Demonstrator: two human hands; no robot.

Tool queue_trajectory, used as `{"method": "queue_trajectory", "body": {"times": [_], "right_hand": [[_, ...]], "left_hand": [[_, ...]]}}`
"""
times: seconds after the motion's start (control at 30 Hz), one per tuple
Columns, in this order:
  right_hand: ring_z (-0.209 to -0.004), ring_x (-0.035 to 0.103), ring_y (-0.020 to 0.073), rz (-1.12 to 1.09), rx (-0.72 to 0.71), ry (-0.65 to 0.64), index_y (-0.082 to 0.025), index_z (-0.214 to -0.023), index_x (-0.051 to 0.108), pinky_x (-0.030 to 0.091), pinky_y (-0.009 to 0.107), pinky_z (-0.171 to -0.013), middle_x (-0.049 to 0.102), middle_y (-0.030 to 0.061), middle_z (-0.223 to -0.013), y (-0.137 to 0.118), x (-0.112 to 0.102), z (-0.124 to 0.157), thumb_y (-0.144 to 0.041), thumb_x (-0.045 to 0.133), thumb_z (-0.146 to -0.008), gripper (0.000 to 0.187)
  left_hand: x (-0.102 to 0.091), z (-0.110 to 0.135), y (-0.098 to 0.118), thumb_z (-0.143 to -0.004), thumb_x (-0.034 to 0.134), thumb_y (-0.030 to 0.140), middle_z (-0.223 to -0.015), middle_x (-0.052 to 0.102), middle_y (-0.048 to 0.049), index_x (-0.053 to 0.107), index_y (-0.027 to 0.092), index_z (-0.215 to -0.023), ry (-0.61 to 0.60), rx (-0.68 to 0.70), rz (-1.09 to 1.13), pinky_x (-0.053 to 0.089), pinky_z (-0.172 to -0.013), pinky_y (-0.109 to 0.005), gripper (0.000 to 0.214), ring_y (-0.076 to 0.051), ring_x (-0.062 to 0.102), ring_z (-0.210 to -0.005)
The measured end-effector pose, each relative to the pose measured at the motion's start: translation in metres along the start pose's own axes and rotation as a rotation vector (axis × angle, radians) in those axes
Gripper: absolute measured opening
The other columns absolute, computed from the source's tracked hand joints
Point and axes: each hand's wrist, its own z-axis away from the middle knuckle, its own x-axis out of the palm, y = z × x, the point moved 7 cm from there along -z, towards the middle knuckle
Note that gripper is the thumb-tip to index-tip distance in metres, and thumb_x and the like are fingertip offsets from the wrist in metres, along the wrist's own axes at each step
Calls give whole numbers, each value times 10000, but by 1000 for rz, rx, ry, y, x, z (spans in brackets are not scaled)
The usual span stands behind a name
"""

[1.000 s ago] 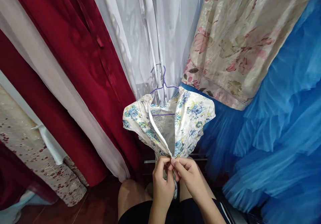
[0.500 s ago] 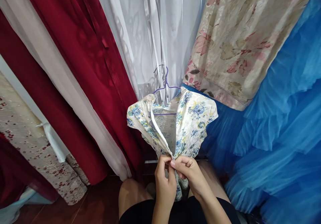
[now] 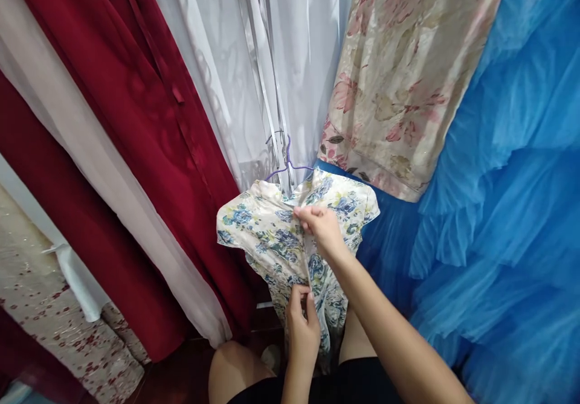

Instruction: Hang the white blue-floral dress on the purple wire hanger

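Observation:
A small white dress with blue and yellow flowers (image 3: 267,235) hangs on a purple wire hanger (image 3: 289,156) in front of me. My right hand (image 3: 322,229) is up near the neckline, fingers pinched on the zipper pull at the top of the back seam. Lower down, my left hand (image 3: 301,325) grips the dress fabric at the base of that seam, holding it taut. The back seam between the hands looks closed.
Hanging garments surround the dress: dark red gowns (image 3: 136,120) and a white one at the left, sheer white fabric (image 3: 272,60) behind, a beige floral dress (image 3: 399,90) and a blue tulle skirt (image 3: 498,211) at the right. My bare knees (image 3: 231,371) and a wooden floor show below.
My right hand has risen from the bottom of the back opening to the neckline, and the open back of the dress has closed. My left hand stayed low on the fabric.

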Motion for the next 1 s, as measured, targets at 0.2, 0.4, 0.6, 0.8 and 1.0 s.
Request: {"method": "queue_trajectory", "body": {"times": [0.2, 0.4, 0.6, 0.8, 1.0], "right_hand": [[-427, 313, 49, -61, -71, -38, -148, -593, 637, 198, 226, -428, 445, -59, -478, -53, 16, -38, -362, 777, -701, 277], [-447, 349, 72, 58, -106, -67, -167, -652, 630, 241, 239, -452, 486, -48, -480, -41, 2, -15, -420, 740, -763, 298], [-457, 401, 86, 138, -199, -137, -189, -662, 596, 274, 241, -481, 511, -47, -482, -57, 3, -4, -433, 726, -798, 308], [-433, 299, 74, 146, -186, -141, -209, -658, 525, 203, 242, -466, 407, -85, -460, -25, -4, -14, -503, 717, -775, 369], [-437, 267, 75, 279, -92, -112, -227, -624, 450, 180, 235, -462, 363, -90, -468, 36, -24, -10, -497, 656, -780, 374]], "left_hand": [[20, 8, -6, -1013, 444, 336, -796, 589, -40, 552, 193, -904, -122, 14, -27, 457, -686, -283, 209, -184, 583, -734], [-18, -54, 26, -985, 533, 373, -950, 654, -76, 621, 191, -1071, -56, 68, 34, 493, -810, -317, 220, -211, 627, -894], [-56, -158, 145, -1021, 489, 318, -966, 631, -38, 579, 225, -1309, 7, 412, -58, 472, -825, -290, 316, -161, 593, -842], [-41, -172, 189, -1008, 501, 257, -883, 610, -38, 607, 181, -851, 10, 555, -254, 443, -792, -292, 204, -180, 583, -851], [-101, -203, 189, -976, 562, 315, -849, 632, -20, 640, 174, -888, 283, 511, -107, 451, -790, -275, 184, -174, 584, -831]]}}
